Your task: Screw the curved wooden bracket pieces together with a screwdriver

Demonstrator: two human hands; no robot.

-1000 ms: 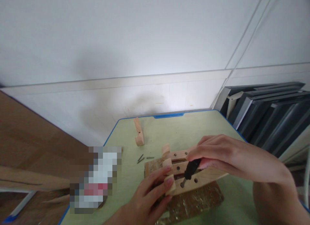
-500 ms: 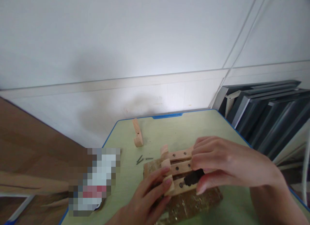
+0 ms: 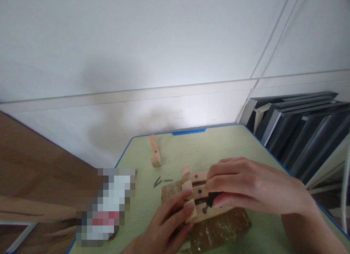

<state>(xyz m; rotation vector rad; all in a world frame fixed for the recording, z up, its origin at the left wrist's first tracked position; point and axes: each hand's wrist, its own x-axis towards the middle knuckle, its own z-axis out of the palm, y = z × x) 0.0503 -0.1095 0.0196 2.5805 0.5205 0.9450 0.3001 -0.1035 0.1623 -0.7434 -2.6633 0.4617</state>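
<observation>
Closed around a black screwdriver (image 3: 211,199) tilted down at the nearest wooden hook (image 3: 198,215), the right hand (image 3: 243,184) is arched above; the hook is held by the left hand (image 3: 165,221), fingers bent.

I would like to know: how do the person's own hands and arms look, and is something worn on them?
The left hand and right hand are bare: no gloves, rings or watch can be seen. The right forearm shows no sleeve as far as the picture reaches. Little of the left arm is in view.
</observation>
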